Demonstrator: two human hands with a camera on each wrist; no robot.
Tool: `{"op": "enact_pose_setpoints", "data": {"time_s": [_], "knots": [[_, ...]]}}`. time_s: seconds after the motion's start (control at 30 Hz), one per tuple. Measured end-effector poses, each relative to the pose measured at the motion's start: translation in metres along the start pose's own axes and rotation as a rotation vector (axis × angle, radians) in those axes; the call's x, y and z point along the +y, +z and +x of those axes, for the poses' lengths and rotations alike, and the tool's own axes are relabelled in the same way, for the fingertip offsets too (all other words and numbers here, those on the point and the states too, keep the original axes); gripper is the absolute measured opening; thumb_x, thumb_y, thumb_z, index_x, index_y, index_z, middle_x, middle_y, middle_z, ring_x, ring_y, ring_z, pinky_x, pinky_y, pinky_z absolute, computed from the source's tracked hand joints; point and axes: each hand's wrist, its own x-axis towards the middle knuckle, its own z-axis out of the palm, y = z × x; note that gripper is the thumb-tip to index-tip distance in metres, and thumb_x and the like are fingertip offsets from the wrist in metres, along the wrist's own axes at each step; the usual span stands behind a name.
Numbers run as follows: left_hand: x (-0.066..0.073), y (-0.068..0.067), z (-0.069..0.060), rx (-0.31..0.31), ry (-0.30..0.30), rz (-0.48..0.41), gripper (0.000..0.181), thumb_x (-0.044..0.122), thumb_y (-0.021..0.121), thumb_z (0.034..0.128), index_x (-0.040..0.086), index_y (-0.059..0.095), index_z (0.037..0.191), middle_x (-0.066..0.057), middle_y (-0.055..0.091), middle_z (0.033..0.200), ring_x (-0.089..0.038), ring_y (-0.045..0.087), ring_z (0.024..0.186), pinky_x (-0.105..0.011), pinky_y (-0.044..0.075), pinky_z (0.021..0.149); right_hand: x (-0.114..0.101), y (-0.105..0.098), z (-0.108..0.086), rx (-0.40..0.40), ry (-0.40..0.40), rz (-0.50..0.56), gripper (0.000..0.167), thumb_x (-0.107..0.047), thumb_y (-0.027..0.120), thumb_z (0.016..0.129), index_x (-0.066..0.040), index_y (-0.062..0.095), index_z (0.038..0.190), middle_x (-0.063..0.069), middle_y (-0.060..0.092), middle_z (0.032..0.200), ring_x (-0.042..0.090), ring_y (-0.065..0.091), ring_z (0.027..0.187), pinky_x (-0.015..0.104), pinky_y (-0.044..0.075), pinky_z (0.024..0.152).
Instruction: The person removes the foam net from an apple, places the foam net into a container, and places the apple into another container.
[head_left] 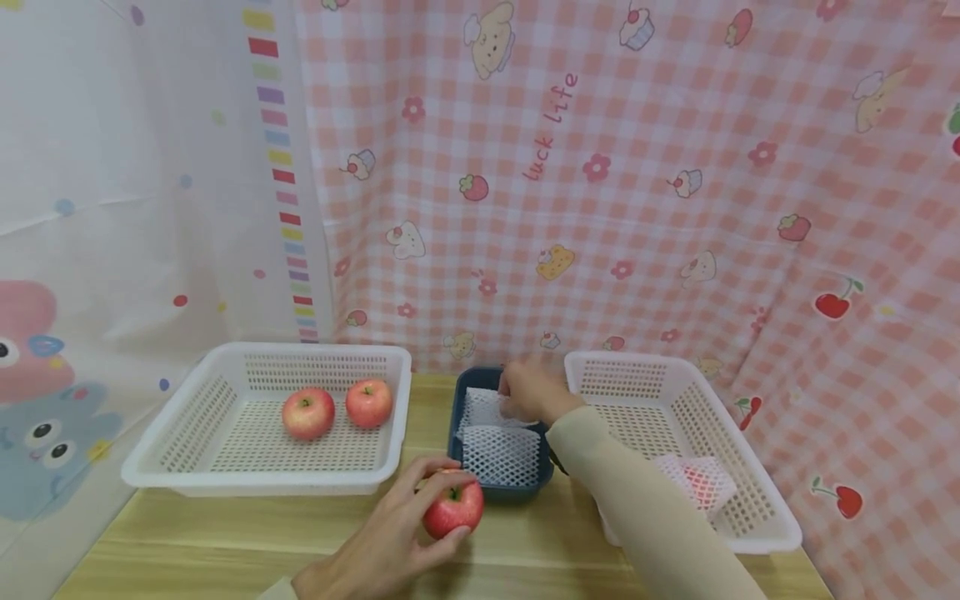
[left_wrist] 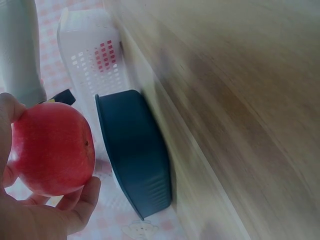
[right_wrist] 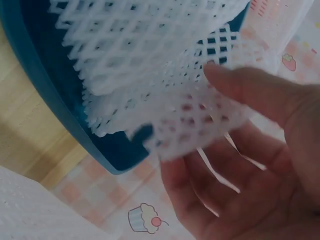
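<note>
A red apple (head_left: 454, 505) (left_wrist: 53, 149) is held in the left hand (head_left: 390, 525) (left_wrist: 45, 210), thumb and fingers curled round its sides, just in front of the dark blue tray (head_left: 498, 493) (left_wrist: 137, 150). White foam nets (head_left: 501, 456) (right_wrist: 145, 45) lie in that tray. At its far end, the right hand (head_left: 536, 392) (right_wrist: 250, 155) pinches the edge of one net (right_wrist: 190, 120) between thumb and fingers. Its fingertips are partly behind the net in the right wrist view.
On the left stands a white basket (head_left: 255, 481) with two apples (head_left: 308, 413) (head_left: 368, 403). Another white basket (head_left: 757, 500) on the right holds an apple in a foam net (head_left: 701, 483). The right forearm crosses over this basket. Behind hangs a checked curtain (head_left: 525, 208).
</note>
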Motion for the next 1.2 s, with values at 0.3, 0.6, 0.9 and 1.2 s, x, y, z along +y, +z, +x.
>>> {"op": "enact_pose_setpoints", "data": {"time_s": [0.3,0.6,0.9,1.2], "knots": [[-0.002,0.002,-0.002,0.011,0.012,0.004,0.055,0.026,0.089,0.1024,0.026,0.07,0.154,-0.008,0.064,0.153,-0.02,0.066,0.135,-0.029,0.067,0.102,0.011,0.023,0.005,-0.29,-0.033,0.04,0.031,-0.04,0.077,0.114,-0.012,0.09,0.116,0.001,0.083,0.103,0.017,0.075,0.095,0.039,0.066,0.091],[-0.001,0.003,-0.004,-0.034,-0.048,-0.002,0.057,0.03,0.091,0.1021,0.027,0.07,0.155,-0.006,0.063,0.156,-0.018,0.065,0.139,-0.032,0.067,0.105,0.02,0.041,0.011,-0.332,-0.072,0.011,0.026,-0.026,0.068,0.119,-0.015,0.088,0.129,-0.002,0.085,0.115,0.012,0.071,0.096,0.04,0.062,0.095],[0.0,0.002,-0.003,-0.056,-0.079,-0.021,0.055,0.032,0.09,0.1039,0.029,0.069,0.155,-0.006,0.062,0.158,-0.018,0.064,0.139,-0.03,0.067,0.104,0.036,0.055,0.02,-0.289,-0.146,-0.062,0.027,-0.024,0.066,0.118,-0.012,0.088,0.129,0.0,0.084,0.116,0.013,0.069,0.096,0.036,0.063,0.093],[-0.002,0.002,0.001,-0.031,-0.037,-0.011,0.054,0.031,0.089,0.1043,0.027,0.069,0.155,-0.005,0.062,0.157,-0.018,0.065,0.138,-0.029,0.067,0.103,-0.001,0.014,-0.018,-0.272,-0.075,0.042,0.026,-0.013,0.065,0.118,-0.006,0.086,0.132,0.01,0.085,0.133,0.019,0.074,0.111,0.047,0.065,0.11]]}}
